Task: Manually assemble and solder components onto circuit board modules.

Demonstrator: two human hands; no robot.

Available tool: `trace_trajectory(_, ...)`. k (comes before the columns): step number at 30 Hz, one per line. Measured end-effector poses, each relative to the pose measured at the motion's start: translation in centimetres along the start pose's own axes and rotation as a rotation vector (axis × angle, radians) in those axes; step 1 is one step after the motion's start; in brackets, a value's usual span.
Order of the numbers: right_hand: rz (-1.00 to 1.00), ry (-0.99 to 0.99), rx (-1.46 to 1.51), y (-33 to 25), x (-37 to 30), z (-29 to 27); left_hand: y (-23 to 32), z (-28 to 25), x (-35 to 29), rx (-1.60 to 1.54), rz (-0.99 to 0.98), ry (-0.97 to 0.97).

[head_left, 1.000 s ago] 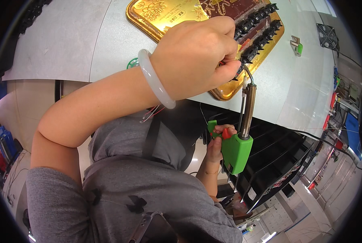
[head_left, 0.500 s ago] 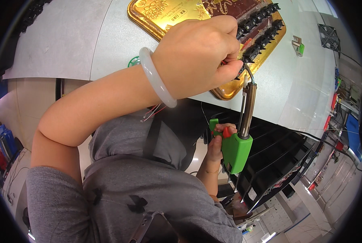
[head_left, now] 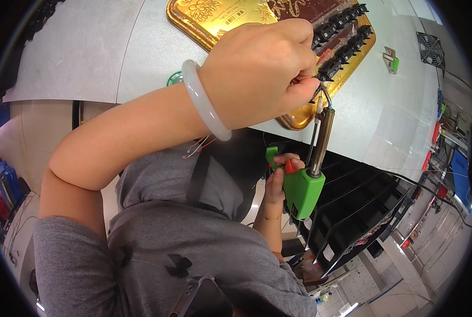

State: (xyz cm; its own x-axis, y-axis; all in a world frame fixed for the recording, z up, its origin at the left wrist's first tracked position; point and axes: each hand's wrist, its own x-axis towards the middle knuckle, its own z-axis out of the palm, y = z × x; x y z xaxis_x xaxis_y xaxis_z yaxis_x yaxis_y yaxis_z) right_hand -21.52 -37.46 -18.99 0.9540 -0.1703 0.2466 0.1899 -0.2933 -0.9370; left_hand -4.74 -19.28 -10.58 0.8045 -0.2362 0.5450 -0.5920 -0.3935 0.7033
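Note:
My left hand (head_left: 262,74), with a pale bangle at the wrist, reaches over a gold metal tray (head_left: 295,119). Its fingers are closed in a pinch; a bit of red wire shows between them, and red and white wire ends (head_left: 200,147) hang below the wrist. My right hand (head_left: 277,182) grips a green soldering gun (head_left: 303,194) by its handle, near a red trigger. The gun's bent tip (head_left: 326,95) points up to the left fingertips, beside the nearest of several small black parts (head_left: 347,50) lined up in two rows on the tray. The exact contact point is hidden.
A small metal-and-green piece (head_left: 391,61) and a black fan (head_left: 430,48) lie right of the tray. A green round item (head_left: 174,78) is partly behind my left wrist. Black racks (head_left: 352,206) stand below the table edge. A dark cable (head_left: 431,190) runs at right.
The soldering gun's body and my right hand have shifted slightly left and up; its tip has barely moved. My left hand stays almost in place, still pinching.

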Motion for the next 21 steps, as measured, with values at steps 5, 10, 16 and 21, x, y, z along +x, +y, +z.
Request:
trace_trajectory(5,-0.002,-0.007,0.047,0.44,-0.01,-0.04,0.05,-0.03,-0.02,-0.011,-0.018,-0.011)
trace_trajectory(10,0.032,0.008,0.071,0.09,0.09,0.07,0.02,0.09,-0.09,-0.004,-0.011,0.000)
trace_trajectory(16,0.038,0.009,0.053,-0.18,0.03,-0.13,0.06,0.04,-0.07,0.012,-0.006,0.003)
trace_trajectory(21,0.014,0.006,0.005,-0.15,-0.03,-0.38,0.03,0.08,-0.03,0.003,-0.006,0.000)
